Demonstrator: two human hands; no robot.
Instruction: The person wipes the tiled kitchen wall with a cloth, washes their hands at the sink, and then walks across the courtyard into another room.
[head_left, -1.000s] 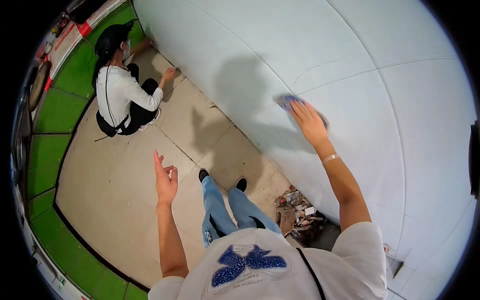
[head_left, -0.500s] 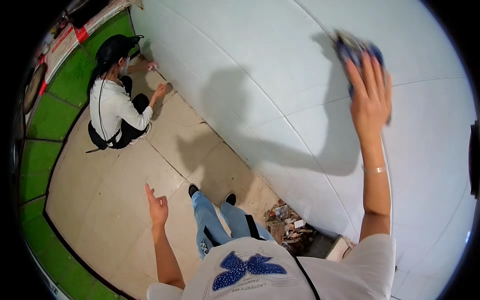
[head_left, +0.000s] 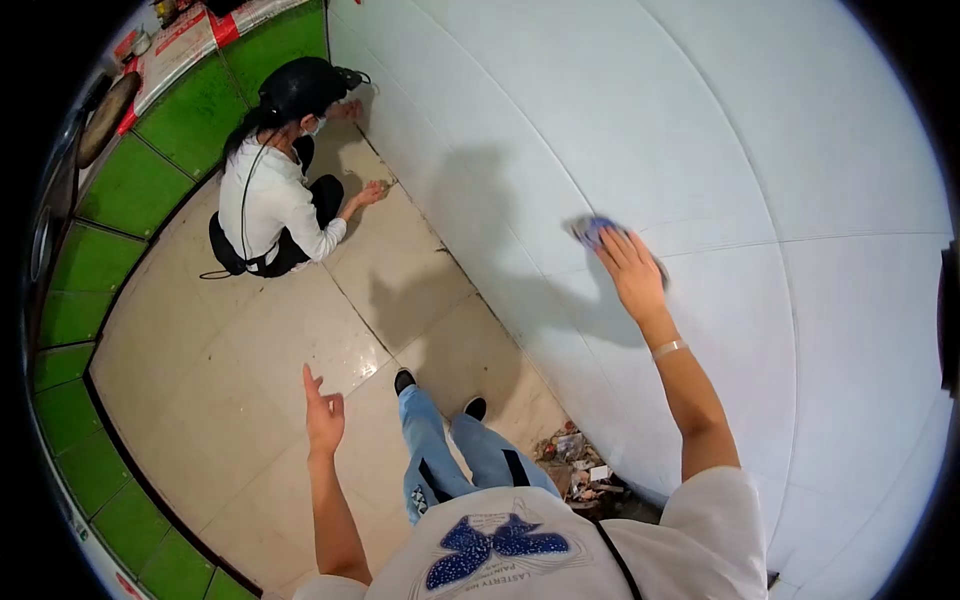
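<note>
My right hand (head_left: 637,275) presses a bluish-grey cloth (head_left: 592,231) flat against the white wall panel (head_left: 700,170). Its fingers lie over the cloth, which is slightly blurred and partly hidden under them. A silver bracelet (head_left: 670,348) circles that wrist. Above the floor, well away from the wall, my left hand (head_left: 324,420) hangs in the air with nothing in it. Its fingers are stretched and apart from the thumb.
Another person (head_left: 280,180) in a white top and black cap crouches at the wall's base, hands near the wall. Debris (head_left: 575,465) lies in the floor corner by my feet. Green tiles (head_left: 105,260) face a counter on the left, over beige floor tiles (head_left: 230,370).
My right hand has swept the cloth down and left across the wall. My left hand has barely moved, and the camera view has shifted a little to the right.
</note>
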